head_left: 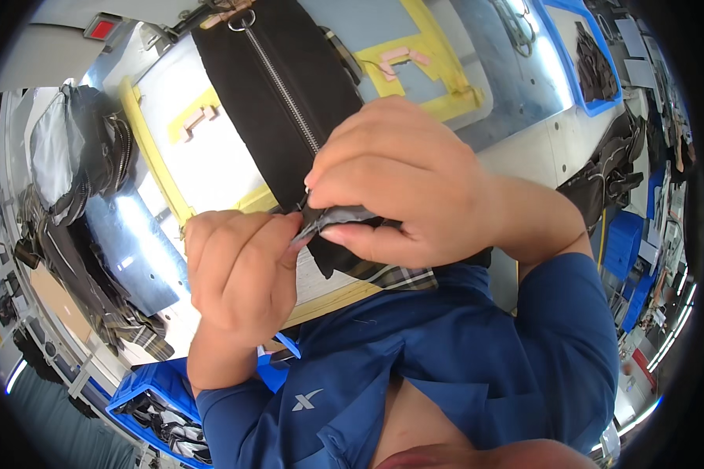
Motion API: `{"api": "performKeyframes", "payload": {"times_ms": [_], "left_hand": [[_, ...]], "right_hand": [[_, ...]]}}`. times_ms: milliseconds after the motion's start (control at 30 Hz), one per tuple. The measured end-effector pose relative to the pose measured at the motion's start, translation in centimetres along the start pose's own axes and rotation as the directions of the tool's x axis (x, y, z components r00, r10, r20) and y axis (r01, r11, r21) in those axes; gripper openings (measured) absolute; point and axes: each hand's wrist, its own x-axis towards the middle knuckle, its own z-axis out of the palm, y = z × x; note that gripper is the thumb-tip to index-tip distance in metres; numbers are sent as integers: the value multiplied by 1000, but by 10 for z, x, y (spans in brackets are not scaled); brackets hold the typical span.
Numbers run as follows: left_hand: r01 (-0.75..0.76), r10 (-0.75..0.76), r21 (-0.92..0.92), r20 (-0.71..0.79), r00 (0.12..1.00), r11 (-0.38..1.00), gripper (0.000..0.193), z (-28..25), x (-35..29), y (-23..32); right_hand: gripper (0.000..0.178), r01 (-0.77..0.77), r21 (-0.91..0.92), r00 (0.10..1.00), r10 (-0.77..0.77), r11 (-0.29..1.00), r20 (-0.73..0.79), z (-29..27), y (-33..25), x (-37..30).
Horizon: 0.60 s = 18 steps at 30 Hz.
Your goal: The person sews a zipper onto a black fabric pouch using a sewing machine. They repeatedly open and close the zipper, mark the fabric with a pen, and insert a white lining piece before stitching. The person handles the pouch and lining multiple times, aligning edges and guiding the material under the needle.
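A black fabric piece (238, 102) with a metal zipper (278, 82) down its middle lies in front of me. At the zipper's far end is a metal ring pull (241, 21). My left hand (242, 273) is closed in a pinch on the fabric's near end. Right beside it, my right hand (414, 180) pinches the same end, with a folded grey edge (344, 213) between thumb and fingers. The two hands' fingertips almost meet and hide the zipper's near end. Plaid lining (403, 277) shows below my right hand.
Under the fabric is a board edged with yellow tape (152, 156), carrying small pink blocks (198, 123). Dark zippered pieces (94, 258) are piled at left. Blue bins stand at lower left (125, 395) and far right (602, 102), holding dark material.
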Motion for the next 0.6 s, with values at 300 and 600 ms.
{"api": "performKeyframes", "payload": {"times_ms": [300,600], "left_hand": [[-124,125,123,-1,992,985,29,-15,-1,7],[-16,18,-66,35,999,998,25,-10,0,5]], "right_hand": [[21,118,48,993,-118,992,-15,-3,-1,-3],[18,20,147,999,-24,989,29,-1,-1,-3]]}}
